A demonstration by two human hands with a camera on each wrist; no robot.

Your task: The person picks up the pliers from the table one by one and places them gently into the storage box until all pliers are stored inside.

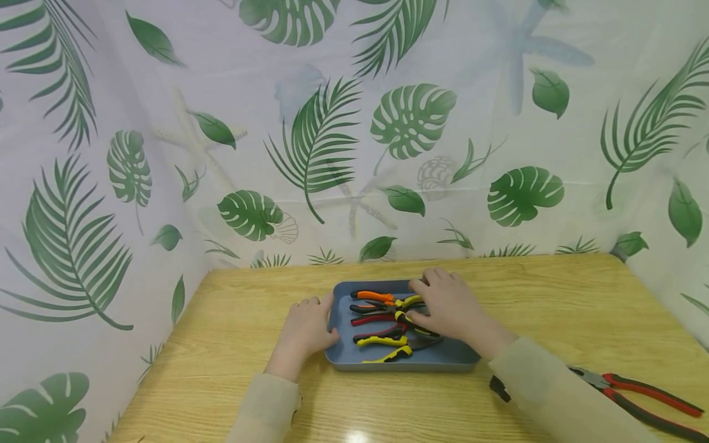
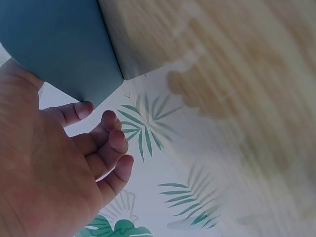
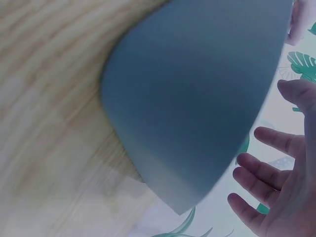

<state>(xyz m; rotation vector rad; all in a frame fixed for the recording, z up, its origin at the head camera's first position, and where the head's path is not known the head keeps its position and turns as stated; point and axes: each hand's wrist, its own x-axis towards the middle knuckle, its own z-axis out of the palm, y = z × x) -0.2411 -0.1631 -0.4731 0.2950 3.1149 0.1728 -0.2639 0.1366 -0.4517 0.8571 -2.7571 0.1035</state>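
Observation:
A blue-grey tray [image 1: 346, 355] lies on the wooden table, holding several pliers with orange, red and yellow handles. My left hand [image 1: 307, 323] grips its left side, thumb over the rim and bent fingers outside; in the left wrist view the index fingertip [image 2: 85, 108] meets the tray wall [image 2: 64, 49]. My right hand [image 1: 450, 304] is over the tray's right part, above yellow-and-black pliers [image 1: 408, 321], and hides some of the tools. Its fingers are spread and relaxed, with nothing between them in the right wrist view. Long-nose pliers [image 1: 384, 341] with yellow-and-black handles lie nearest the tray's front.
Large pliers [image 1: 615, 381] with red-and-black handles lie on the table [image 1: 576, 307] at the front right, partly behind my right sleeve [image 1: 548, 381]. A leaf-printed cloth [image 1: 471, 123] hangs at the back and sides.

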